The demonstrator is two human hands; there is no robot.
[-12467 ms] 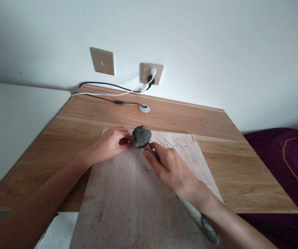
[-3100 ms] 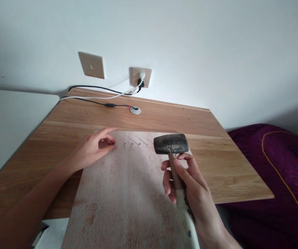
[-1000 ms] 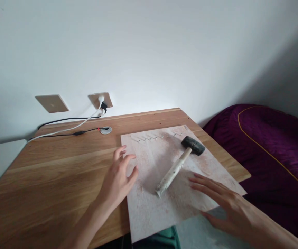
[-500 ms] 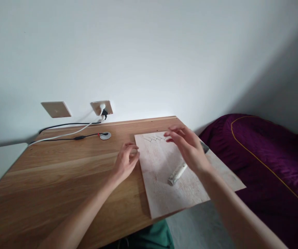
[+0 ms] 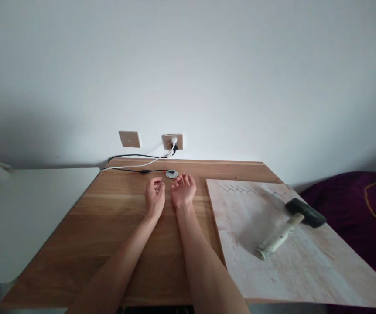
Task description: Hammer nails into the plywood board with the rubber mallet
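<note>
Over the wooden desk, my left hand (image 5: 155,197) has its fingers loosely curled, thumb apart, and nothing visible in it. Close beside it, my right hand (image 5: 183,191) is turned palm up with half-bent fingers and an empty palm. Both are just in front of the round cable grommet (image 5: 171,174). To their right lies a pale wooden board (image 5: 247,270). A mallet (image 5: 306,213) with a black head and a worn, whitish handle rests on it, the handle pointing toward me. Thin dark zigzag lines (image 5: 238,189) run near the board's far edge.
The desk (image 5: 109,253) meets a white wall holding a socket with plugs (image 5: 174,142) and a blank plate (image 5: 129,139). White and black cables (image 5: 132,166) run along the back left. A white surface (image 5: 44,218) adjoins on the left; purple fabric (image 5: 348,196) is at the right.
My right hand has moved left, off the board, and turned palm up beside my left hand. The view has swung left, so the board and mallet appear farther right, with the mallet fully uncovered.
</note>
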